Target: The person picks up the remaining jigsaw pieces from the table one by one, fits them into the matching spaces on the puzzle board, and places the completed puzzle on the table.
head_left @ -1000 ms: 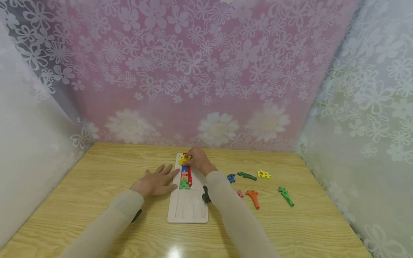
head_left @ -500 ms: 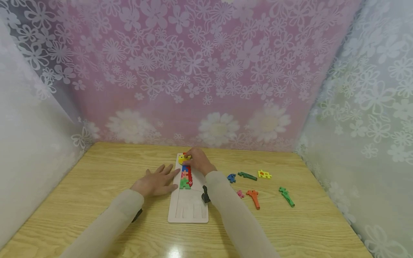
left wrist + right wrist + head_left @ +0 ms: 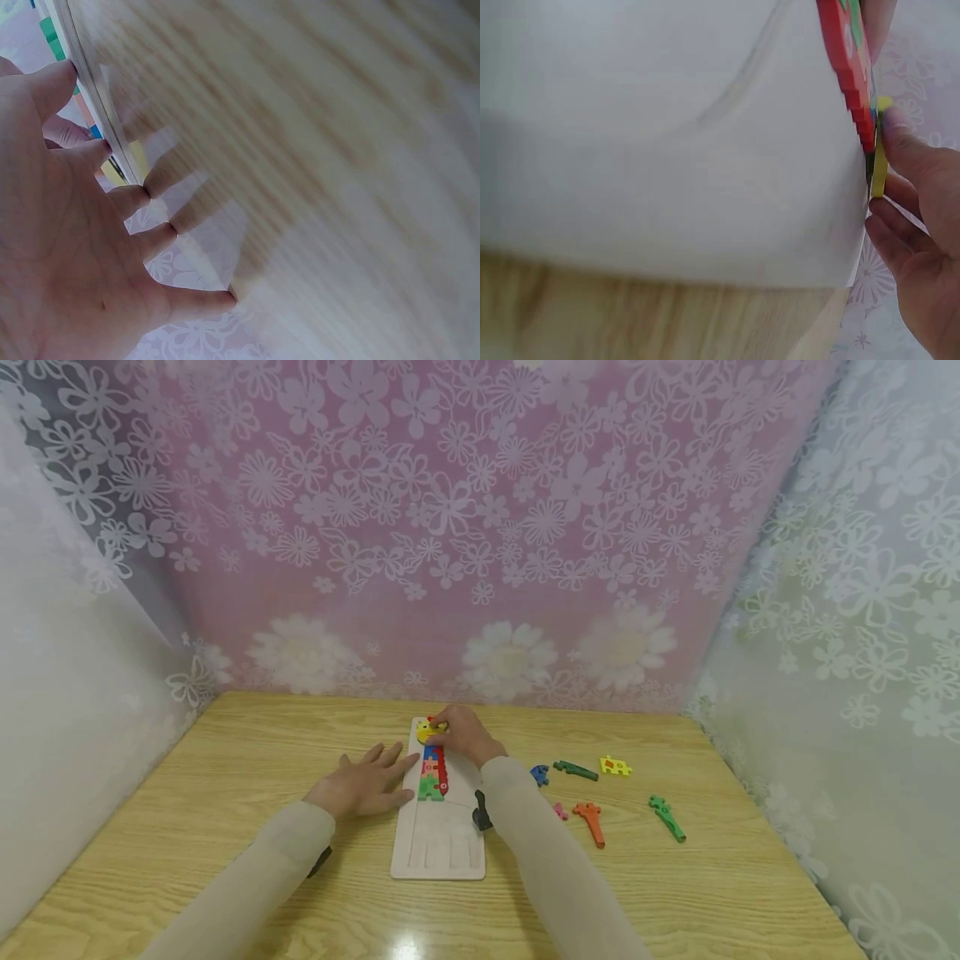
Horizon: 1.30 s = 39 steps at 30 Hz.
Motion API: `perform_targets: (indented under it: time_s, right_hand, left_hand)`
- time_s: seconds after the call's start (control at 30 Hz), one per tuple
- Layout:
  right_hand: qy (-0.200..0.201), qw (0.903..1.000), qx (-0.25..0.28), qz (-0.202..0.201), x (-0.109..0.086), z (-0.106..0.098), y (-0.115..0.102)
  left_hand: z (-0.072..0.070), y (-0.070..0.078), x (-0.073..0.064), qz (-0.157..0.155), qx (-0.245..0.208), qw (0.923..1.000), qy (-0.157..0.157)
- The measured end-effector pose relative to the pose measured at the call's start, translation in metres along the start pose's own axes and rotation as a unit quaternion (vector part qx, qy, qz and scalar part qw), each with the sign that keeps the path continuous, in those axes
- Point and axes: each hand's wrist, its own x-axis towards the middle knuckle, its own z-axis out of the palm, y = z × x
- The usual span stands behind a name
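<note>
A pale puzzle board (image 3: 442,835) lies lengthwise on the table. Red, blue, pink and green puzzle pieces (image 3: 431,788) are set in its upper half. At its far end my right hand (image 3: 465,737) pinches a yellow giraffe-head puzzle piece (image 3: 424,735) between thumb and fingers. In the right wrist view, that yellow piece (image 3: 880,169) is seen edge-on, just beyond the red mane-like piece (image 3: 844,64). My left hand (image 3: 363,783) lies palm down with fingers spread, its thumb and forefinger against the board's left edge. The left wrist view shows those fingertips (image 3: 66,71) at the board's side.
Right of the board lie loose puzzle pieces: blue (image 3: 539,775), dark green (image 3: 576,770), yellow (image 3: 615,766), pink (image 3: 560,812), orange (image 3: 590,823) and green (image 3: 667,818). My right forearm passes close to the blue and pink ones. Floral cloth (image 3: 480,568) walls the back and sides.
My right hand and the yellow giraffe-head piece have shifted very slightly to the right. My left hand keeps its place at the board's edge.
</note>
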Motion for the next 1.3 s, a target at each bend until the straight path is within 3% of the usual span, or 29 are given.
perform_targets:
  time_s: [0.27, 1.03, 1.3]
  right_hand:
    - [-0.006, 0.9997, -0.001, -0.026, -0.0006, -0.0022, 0.0033]
    - [-0.015, 0.9997, 0.004, -0.019, -0.0028, -0.0047, 0.0032]
    - [-0.014, 0.9983, -0.023, -0.052, -0.0021, -0.0036, 0.0059]
  left_hand:
    - [0.0003, -0.0002, 0.0003, 0.003, 0.000, 1.0000, 0.003]
    - [-0.0022, 0.0010, -0.0015, 0.005, -0.002, 1.0000, 0.001]
    - [-0.0043, 0.0034, -0.0031, 0.004, -0.006, 1.0000, 0.000]
